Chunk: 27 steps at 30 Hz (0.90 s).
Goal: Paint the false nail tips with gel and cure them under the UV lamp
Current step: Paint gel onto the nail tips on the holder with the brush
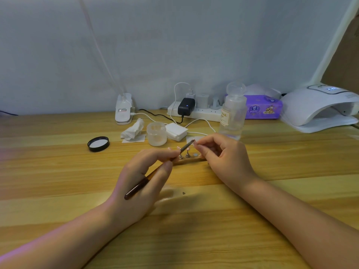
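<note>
My left hand (141, 179) grips a dark-handled gel brush (139, 186), its bristle end raised toward the right. My right hand (223, 154) pinches a small nail tip (194, 144) right at the brush's tip. Between the hands lies a small wooden holder (191, 159) with two little metal stands carrying pink nail tips (187, 153) and one bare magnet spot. The white UV lamp (318, 109) sits at the far right of the table, its opening facing me.
An open frosted jar (156, 133) and its black lid (98, 144) stand left of centre. Behind are crumpled tissue (133, 130), a pad stack (176, 131), a clear pump bottle (232, 115), a power strip (194, 110), a purple tissue pack (263, 107).
</note>
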Available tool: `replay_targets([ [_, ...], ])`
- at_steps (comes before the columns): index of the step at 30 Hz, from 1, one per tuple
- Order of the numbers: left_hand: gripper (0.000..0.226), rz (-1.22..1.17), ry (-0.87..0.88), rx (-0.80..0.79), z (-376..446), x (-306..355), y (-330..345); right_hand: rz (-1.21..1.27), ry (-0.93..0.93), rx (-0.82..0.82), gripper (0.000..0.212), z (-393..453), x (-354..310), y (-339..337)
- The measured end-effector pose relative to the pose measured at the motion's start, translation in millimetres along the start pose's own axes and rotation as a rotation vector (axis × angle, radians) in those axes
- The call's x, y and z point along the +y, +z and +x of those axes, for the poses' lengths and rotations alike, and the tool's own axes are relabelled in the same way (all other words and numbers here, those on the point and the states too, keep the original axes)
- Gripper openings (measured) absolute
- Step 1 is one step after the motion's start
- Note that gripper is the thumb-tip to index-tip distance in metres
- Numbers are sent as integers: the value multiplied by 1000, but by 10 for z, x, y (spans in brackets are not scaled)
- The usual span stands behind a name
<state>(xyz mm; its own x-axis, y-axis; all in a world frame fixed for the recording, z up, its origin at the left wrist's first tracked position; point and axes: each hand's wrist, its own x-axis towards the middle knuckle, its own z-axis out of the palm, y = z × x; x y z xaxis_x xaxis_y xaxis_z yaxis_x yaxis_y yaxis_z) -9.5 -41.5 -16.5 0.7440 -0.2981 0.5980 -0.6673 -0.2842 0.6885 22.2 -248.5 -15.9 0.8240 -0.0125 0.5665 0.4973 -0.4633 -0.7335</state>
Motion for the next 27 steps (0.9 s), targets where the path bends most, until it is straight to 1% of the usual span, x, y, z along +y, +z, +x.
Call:
replay_targets([
  [3, 24, 19, 4, -2, 16, -10, 10, -4, 11, -8, 7, -2, 1, -3],
  [5, 21, -14, -15, -12, 16, -13, 6, -2, 15, -13, 9, -1, -5, -2],
  [8, 25, -59, -39, -21, 4, -14, -6, 25, 38, -10, 9, -3, -15, -7],
  [11, 28, -103, -60, -10, 1, -17, -6, 15, 42, -27, 16, -6, -24, -14],
  [17, 28, -100, -66, 5, 26, -38, 11, 62, 69, -56, 10, -14, -50, -18],
  [24, 29, -126, -57, 38, 23, -66, 12, 85, 64, -79, 11, -17, -79, -24],
  [27, 29, -116, -50, 30, 27, -68, 11, 93, 62, -81, 12, -16, -77, -24],
])
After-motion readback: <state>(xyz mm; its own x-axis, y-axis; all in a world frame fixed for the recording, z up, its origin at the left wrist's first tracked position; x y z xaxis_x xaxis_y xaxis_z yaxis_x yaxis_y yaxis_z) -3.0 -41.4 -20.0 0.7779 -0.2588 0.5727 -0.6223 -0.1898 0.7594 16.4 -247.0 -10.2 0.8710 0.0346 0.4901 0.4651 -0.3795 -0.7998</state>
